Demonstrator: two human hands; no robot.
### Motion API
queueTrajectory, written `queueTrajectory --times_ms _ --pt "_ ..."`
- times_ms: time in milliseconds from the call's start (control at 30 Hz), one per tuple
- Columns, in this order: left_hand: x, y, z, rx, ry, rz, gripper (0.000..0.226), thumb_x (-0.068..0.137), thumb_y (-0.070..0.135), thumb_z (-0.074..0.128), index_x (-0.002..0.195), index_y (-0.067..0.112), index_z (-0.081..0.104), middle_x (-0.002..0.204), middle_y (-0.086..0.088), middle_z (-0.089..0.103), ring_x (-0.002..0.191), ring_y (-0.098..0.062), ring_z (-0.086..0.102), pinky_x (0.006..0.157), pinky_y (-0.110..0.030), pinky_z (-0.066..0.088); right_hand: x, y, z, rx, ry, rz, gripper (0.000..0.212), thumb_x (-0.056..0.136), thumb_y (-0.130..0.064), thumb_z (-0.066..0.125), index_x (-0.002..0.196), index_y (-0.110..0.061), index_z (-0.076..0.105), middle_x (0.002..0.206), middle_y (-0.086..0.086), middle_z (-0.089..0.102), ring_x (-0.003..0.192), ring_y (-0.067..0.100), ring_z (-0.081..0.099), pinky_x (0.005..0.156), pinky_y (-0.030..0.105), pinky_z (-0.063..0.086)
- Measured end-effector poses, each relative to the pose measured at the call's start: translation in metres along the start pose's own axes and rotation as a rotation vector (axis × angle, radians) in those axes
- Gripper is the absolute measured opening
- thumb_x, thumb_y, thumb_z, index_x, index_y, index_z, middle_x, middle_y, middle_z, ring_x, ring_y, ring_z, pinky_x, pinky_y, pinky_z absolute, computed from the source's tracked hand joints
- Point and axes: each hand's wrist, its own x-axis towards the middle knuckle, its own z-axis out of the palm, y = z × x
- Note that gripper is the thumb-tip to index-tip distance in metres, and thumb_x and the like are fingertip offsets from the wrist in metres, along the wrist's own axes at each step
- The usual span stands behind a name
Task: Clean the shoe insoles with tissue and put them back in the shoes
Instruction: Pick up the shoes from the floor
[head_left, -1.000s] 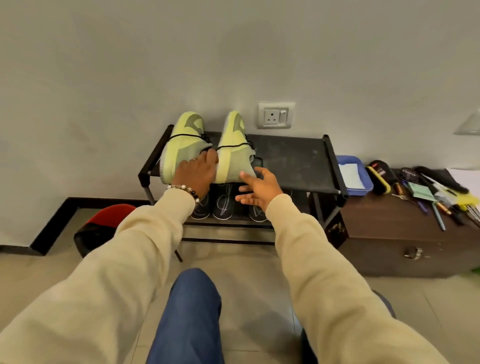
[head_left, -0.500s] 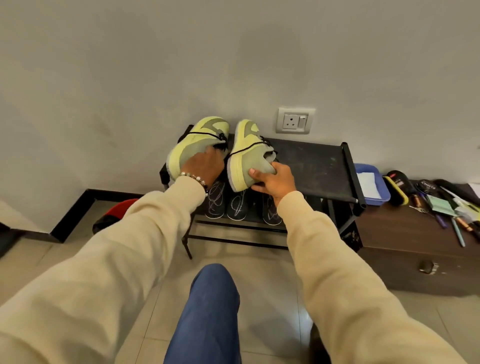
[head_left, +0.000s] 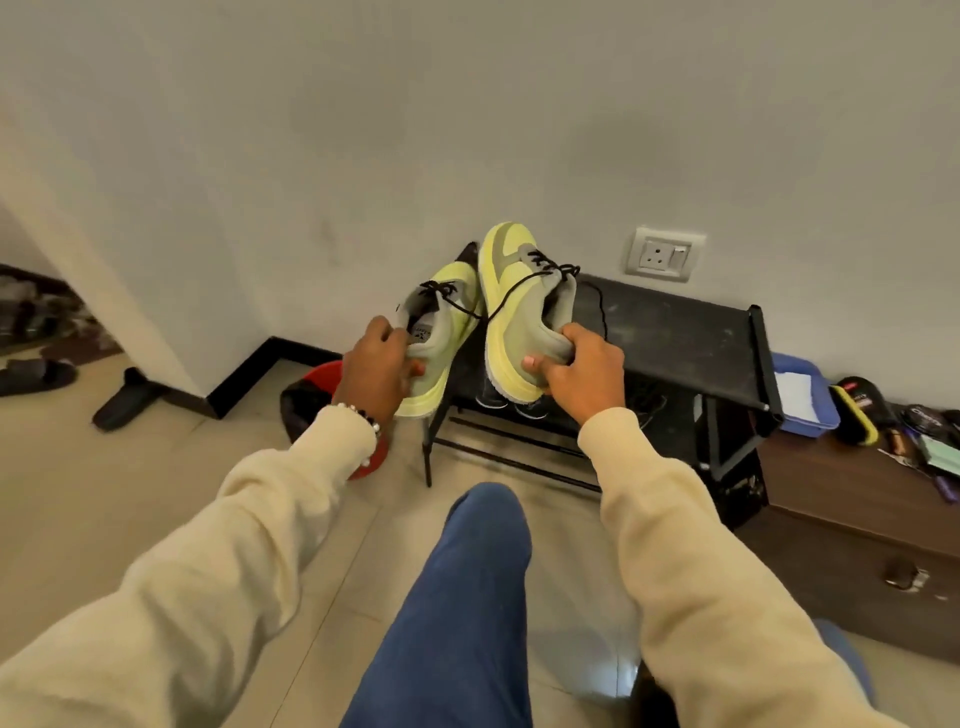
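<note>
A person in cream sleeves and blue trousers sits facing a low black shoe rack (head_left: 675, 332) against a grey wall, seen from their own head looking down. Each hand holds one yellow-green sneaker in the air, just in front of the rack's top shelf and clear of it.

The left hand (head_left: 376, 371), with a beaded bracelet at the wrist, has its fingers curled round the heel collar of the left sneaker (head_left: 441, 332), thumb on the outside; the shoe's opening faces the viewer and its toe points at the wall. The right hand (head_left: 576, 371) has its fingers clamped on the heel of the right sneaker (head_left: 511, 312), which is held a little higher and tilted onto its side. The two shoes are nearly touching, black laces hanging loose.

Dark shoes sit on the rack's lower shelf. To the right, a brown cabinet (head_left: 852, 519) carries a blue tray (head_left: 802, 410) and assorted small items. A wall socket (head_left: 665, 254) sits above the rack.
</note>
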Motion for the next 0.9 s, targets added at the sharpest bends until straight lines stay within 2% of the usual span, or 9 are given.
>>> queueTrajectory --times_ms 67,200,333,433,533,667,767,833,900 --pt "-0.031 -0.026 0.002 -0.005 0.028 -0.037 0.022 0.073 0.003 0.076 0.088 -0.004 0.063 0.092 -0.020 0.055 0.066 -0.035 0.060 0.054 -0.030 0.041 -0.013 -0.009 0.018 0.019 -0.059 -0.022 0.028 0.072 -0.027 0.081 0.090 -0.014 0.063 0.086 0.005 0.065 0.084 0.028 0.062 0.075 0.047 0.056" --pt "-0.095 -0.077 0.011 -0.002 0.047 -0.204 0.018 0.076 0.002 0.070 0.086 -0.003 0.057 0.093 -0.019 0.054 0.062 -0.035 0.059 0.049 -0.042 0.052 -0.037 -0.022 0.066 0.003 -0.202 -0.076 0.027 0.074 -0.025 0.080 0.087 -0.011 0.061 0.085 0.008 0.065 0.082 0.025 0.061 0.074 0.041 0.055" --pt "-0.156 -0.108 0.022 0.015 0.007 -0.363 0.021 0.068 -0.005 0.073 0.079 -0.003 0.056 0.085 -0.020 0.053 0.053 -0.033 0.055 0.046 -0.030 0.044 -0.056 -0.031 0.120 -0.036 -0.360 -0.130 0.026 0.077 -0.026 0.077 0.089 -0.011 0.060 0.086 0.008 0.063 0.079 0.024 0.057 0.068 0.029 0.042" --pt "-0.186 -0.129 0.035 0.033 -0.076 -0.564 0.017 0.072 -0.005 0.070 0.082 -0.002 0.057 0.093 -0.019 0.053 0.059 -0.033 0.057 0.050 -0.033 0.046 -0.067 -0.030 0.163 -0.085 -0.480 -0.126 0.027 0.078 -0.027 0.076 0.095 -0.011 0.062 0.090 0.008 0.064 0.084 0.025 0.057 0.071 0.029 0.042" --pt "-0.213 -0.147 0.057 0.025 -0.140 -0.694 0.026 0.065 -0.006 0.077 0.078 -0.005 0.055 0.086 -0.024 0.054 0.047 -0.034 0.051 0.044 -0.029 0.036 -0.077 -0.022 0.208 -0.178 -0.617 -0.084 0.032 0.080 -0.028 0.074 0.102 -0.008 0.061 0.098 0.012 0.065 0.088 0.025 0.055 0.073 0.027 0.040" --pt "-0.242 -0.170 0.087 -0.018 -0.258 -0.934 0.023 0.080 0.003 0.068 0.097 -0.010 0.057 0.107 -0.028 0.053 0.070 -0.043 0.057 0.058 -0.039 0.040 -0.091 -0.003 0.267 -0.282 -0.811 -0.011 0.040 0.081 -0.031 0.074 0.110 -0.008 0.058 0.108 0.017 0.062 0.099 0.034 0.057 0.079 0.032 0.042" --pt "-0.257 -0.184 0.109 -0.010 -0.301 -1.082 0.026 0.086 0.007 0.062 0.106 -0.009 0.054 0.118 -0.026 0.048 0.083 -0.045 0.056 0.064 -0.038 0.034 -0.099 0.013 0.305 -0.367 -0.945 0.014 0.043 0.082 -0.030 0.073 0.113 -0.005 0.057 0.115 0.019 0.059 0.102 0.037 0.057 0.082 0.034 0.045" --pt "-0.267 -0.189 0.126 -0.038 -0.300 -1.175 0.024 0.089 0.008 0.059 0.107 -0.007 0.053 0.116 -0.024 0.049 0.085 -0.044 0.056 0.066 -0.035 0.034 -0.103 0.025 0.328 -0.417 -1.029 0.012 0.045 0.083 -0.028 0.072 0.116 -0.003 0.055 0.119 0.021 0.057 0.106 0.039 0.056 0.086 0.036 0.046" --pt "-0.275 -0.199 0.144 -0.079 -0.246 -1.324 0.015 0.092 0.007 0.053 0.104 -0.003 0.052 0.106 -0.017 0.052 0.089 -0.040 0.055 0.065 -0.024 0.035 -0.108 0.040 0.353 -0.475 -1.108 -0.004 0.046 0.084 -0.028 0.071 0.119 -0.002 0.055 0.121 0.022 0.057 0.108 0.040 0.056 0.088 0.038 0.046"
